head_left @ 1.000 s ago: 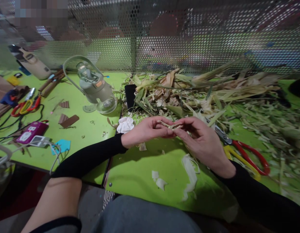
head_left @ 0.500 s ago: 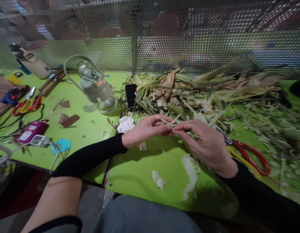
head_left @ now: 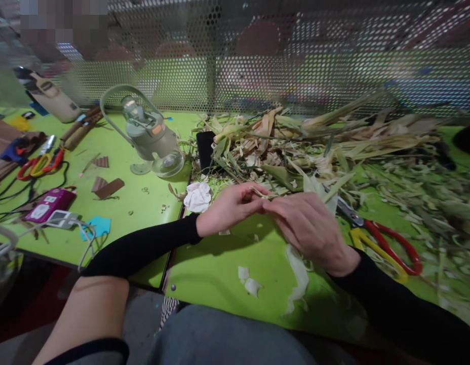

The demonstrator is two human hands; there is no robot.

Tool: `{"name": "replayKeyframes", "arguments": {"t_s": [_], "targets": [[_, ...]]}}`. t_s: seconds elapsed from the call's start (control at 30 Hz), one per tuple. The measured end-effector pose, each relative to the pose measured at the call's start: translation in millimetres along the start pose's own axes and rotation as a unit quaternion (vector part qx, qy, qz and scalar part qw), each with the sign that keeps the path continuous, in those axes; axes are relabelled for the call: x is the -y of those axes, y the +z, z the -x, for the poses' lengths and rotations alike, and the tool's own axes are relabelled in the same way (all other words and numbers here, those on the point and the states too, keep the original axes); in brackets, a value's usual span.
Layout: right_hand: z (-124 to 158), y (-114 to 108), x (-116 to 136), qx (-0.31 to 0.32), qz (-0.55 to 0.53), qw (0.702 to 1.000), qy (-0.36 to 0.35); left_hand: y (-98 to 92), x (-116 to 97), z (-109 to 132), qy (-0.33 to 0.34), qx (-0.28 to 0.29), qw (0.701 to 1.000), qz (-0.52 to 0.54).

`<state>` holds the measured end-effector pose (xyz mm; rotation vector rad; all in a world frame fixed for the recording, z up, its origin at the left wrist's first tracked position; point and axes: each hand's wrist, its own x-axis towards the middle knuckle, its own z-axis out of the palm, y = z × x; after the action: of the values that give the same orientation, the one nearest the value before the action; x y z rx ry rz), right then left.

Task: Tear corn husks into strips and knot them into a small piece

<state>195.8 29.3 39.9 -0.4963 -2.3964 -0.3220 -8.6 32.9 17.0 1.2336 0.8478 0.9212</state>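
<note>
Between the fingertips of my left hand (head_left: 232, 205) is a thin, pale strip of corn husk (head_left: 260, 192). My right hand (head_left: 311, 225) meets it there, thumb and fingers pinched at the same strip, back of the hand toward me. The part inside the right fingers is hidden. Behind both hands spreads a heap of green and dry corn husks (head_left: 273, 134). Scissors (head_left: 394, 246) with one red and one yellow handle lie just right of my right wrist. Below the hands, a curled pale husk piece (head_left: 299, 276) and small scraps (head_left: 249, 283) rest on the green table (head_left: 208, 271).
A clear bottle (head_left: 155, 139) with a loop handle stands left of a black phone (head_left: 205, 152). Crumpled white tissue (head_left: 197, 196) lies by my left wrist. Farther left are a purple device (head_left: 50, 205) with cables and more scissors (head_left: 41, 166). A perforated metal screen (head_left: 235, 61) borders the back.
My right hand has shifted left and turned over more, its fingertips now against the left ones. My left hand has moved slightly right. More of the scissors shows.
</note>
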Motion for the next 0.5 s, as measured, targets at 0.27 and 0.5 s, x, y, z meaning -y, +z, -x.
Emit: {"name": "replayKeyframes", "arguments": {"t_s": [0.27,0.5], "targets": [[0,1,-1,-0.044,-0.064,0.984,0.159,1.8,-1,1,0.01,0.084,0.996,0.029],[2,7,-2,-0.038,-0.216,0.9,0.377,9.2,-3,6,0.0,0.031,0.999,0.01]]}}
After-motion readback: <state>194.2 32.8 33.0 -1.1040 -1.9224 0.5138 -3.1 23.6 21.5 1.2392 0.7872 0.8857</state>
